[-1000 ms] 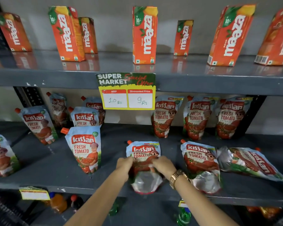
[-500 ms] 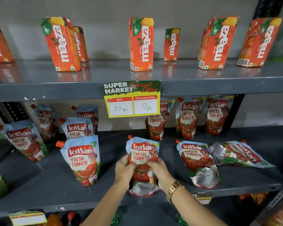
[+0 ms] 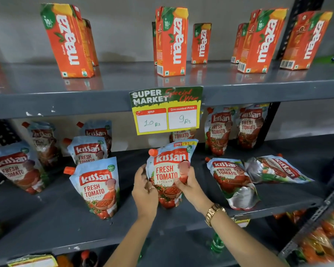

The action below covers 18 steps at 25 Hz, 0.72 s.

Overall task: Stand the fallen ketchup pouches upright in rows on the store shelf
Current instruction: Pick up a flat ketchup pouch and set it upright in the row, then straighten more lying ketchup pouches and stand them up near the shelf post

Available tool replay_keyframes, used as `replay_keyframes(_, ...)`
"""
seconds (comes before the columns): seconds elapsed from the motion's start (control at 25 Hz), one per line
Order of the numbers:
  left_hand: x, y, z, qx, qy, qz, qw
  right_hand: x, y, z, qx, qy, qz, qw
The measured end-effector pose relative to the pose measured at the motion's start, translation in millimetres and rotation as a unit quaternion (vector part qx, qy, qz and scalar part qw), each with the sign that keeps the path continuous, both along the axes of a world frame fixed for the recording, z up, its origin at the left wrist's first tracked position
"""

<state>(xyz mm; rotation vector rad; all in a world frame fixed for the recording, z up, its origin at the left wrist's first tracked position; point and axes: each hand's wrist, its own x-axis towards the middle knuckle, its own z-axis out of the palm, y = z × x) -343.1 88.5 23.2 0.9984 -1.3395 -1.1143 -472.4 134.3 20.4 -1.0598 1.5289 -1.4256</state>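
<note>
A Kissan ketchup pouch [image 3: 169, 170] with a red cap stands nearly upright at the middle of the grey shelf [image 3: 181, 214]. My left hand [image 3: 144, 189] grips its left side and my right hand [image 3: 189, 186] grips its right side. To the right, one pouch [image 3: 231, 180] lies flat on its back. Beside it another pouch [image 3: 278, 169] lies on its side. Left of my hands a pouch [image 3: 97, 186] stands upright, with more upright pouches [image 3: 89, 149] behind it.
Upright pouches [image 3: 219, 128] line the shelf's back right. A price card [image 3: 166, 110] hangs from the upper shelf edge, which holds orange Maaza juice cartons [image 3: 172, 41]. A dark upright post [image 3: 268, 124] stands at the right. Bottles [image 3: 217, 243] sit on the shelf below.
The pouch between my hands has been raised from lying flat to nearly upright and pushed a little further back. The camera has moved closer and to the left.
</note>
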Motion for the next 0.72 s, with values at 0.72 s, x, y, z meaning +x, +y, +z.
replay_keyframes(0.72,-51,57,12,-0.071,-0.08,-0.109,0.988,-112,76,27,0.025,-0.046,-0.482,0.875)
